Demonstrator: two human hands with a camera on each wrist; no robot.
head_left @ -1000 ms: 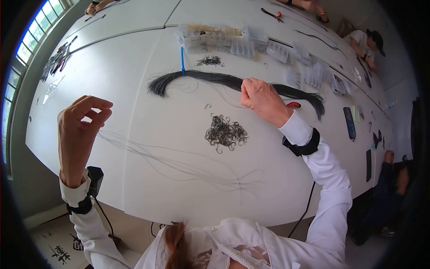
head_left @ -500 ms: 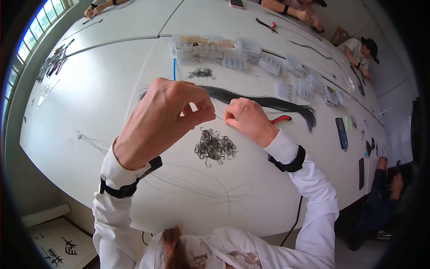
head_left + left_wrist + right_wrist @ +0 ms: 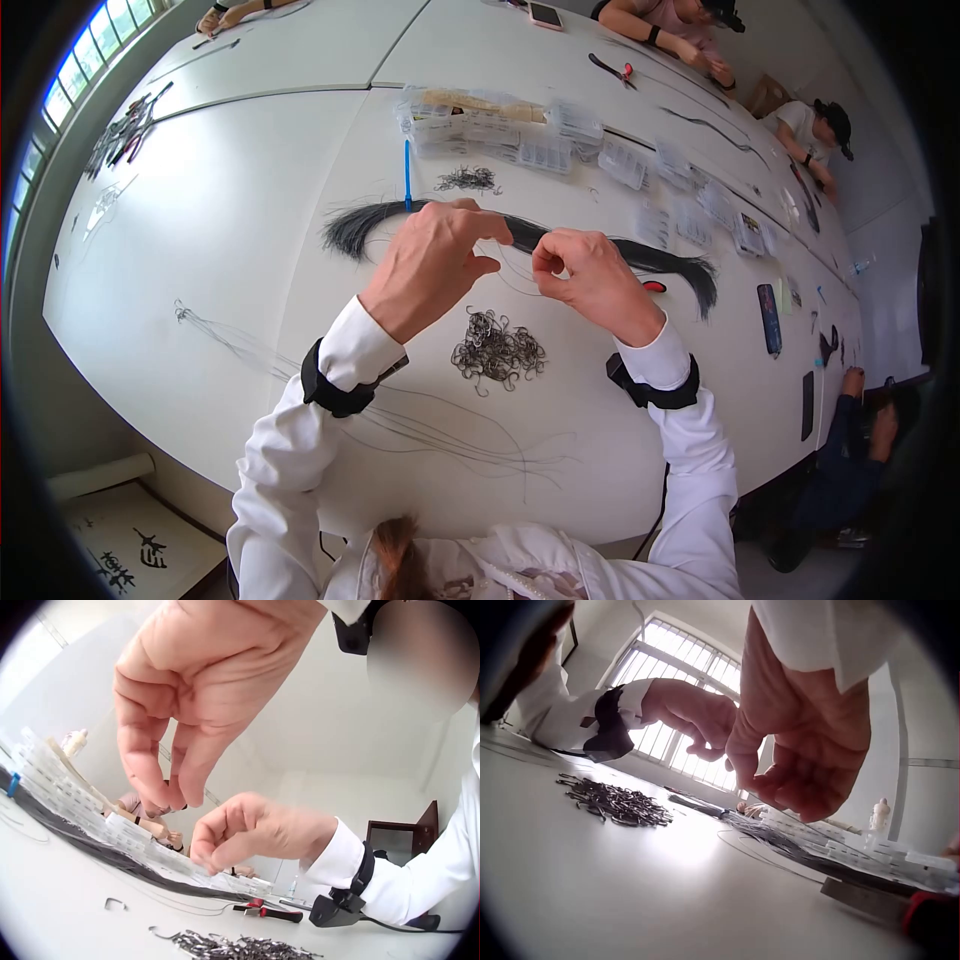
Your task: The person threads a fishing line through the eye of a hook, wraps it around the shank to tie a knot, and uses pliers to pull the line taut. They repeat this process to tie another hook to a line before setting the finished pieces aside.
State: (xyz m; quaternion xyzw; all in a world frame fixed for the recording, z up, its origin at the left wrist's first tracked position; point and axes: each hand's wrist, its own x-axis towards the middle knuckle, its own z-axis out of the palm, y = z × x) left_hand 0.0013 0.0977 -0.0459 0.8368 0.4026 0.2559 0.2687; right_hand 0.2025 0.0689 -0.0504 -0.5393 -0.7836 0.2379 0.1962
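Note:
My left hand [image 3: 430,260] is over the bundle of dark strands [image 3: 350,232], thumb and forefinger bent with a gap between their tips. Close to its right, my right hand [image 3: 595,285] pinches a thin line [image 3: 847,846] between thumb and fingertips. The line trails off to the right in the right wrist view. Below the hands lies a heap of fish hooks [image 3: 497,350]. A blue tie [image 3: 407,175] stands up from the bundle. Red-handled pliers [image 3: 274,911] lie behind the right hand, mostly hidden in the head view.
Several long lines [image 3: 440,405] with hooks at their left end lie near the front. A smaller hook pile [image 3: 467,179] and clear plastic boxes [image 3: 480,125] are behind the bundle. Tools [image 3: 125,130] lie at far left, a phone [image 3: 768,320] at right. Other people sit around the table.
My left hand has come from the far left across to the right hand. Its thumb and forefinger, together half a second ago, now stand apart. The right hand has stayed near the bundle.

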